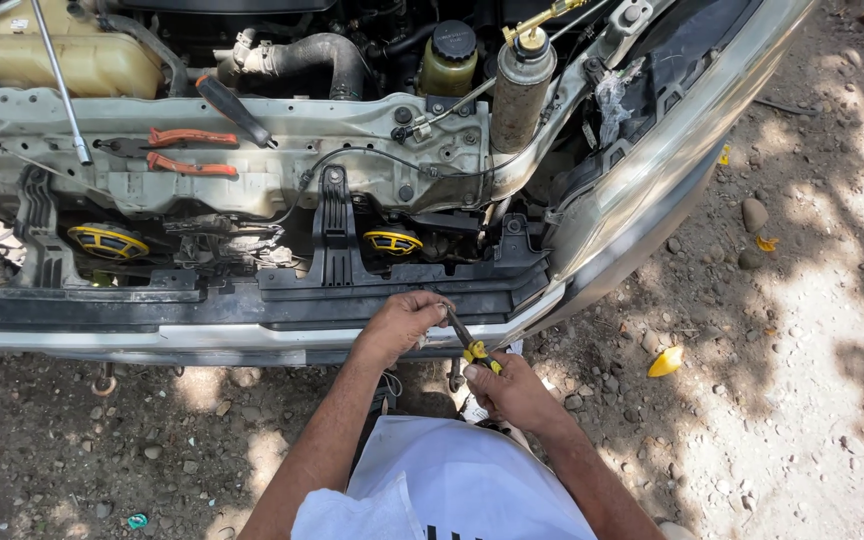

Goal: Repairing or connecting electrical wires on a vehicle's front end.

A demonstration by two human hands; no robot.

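My left hand [399, 323] rests with curled fingers on the black plastic front panel [292, 290] of a car whose bumper cover is off. My right hand [512, 390] grips the yellow-and-black handles of a pair of pliers [469, 343], whose dark jaws point up to the panel edge right beside my left fingers. What the jaws touch is hidden by my left hand. Both hands are at the lower front edge of the car, near its right headlight area.
On the metal radiator support [252, 150] lie orange-handled pliers [187, 152], a black-handled screwdriver [235, 110] and a long metal rod [60, 85]. A rusty spray can [520, 90] stands near the right. Two yellow horns [107, 241] sit below. Stony dirt ground [772, 330] surrounds the car.
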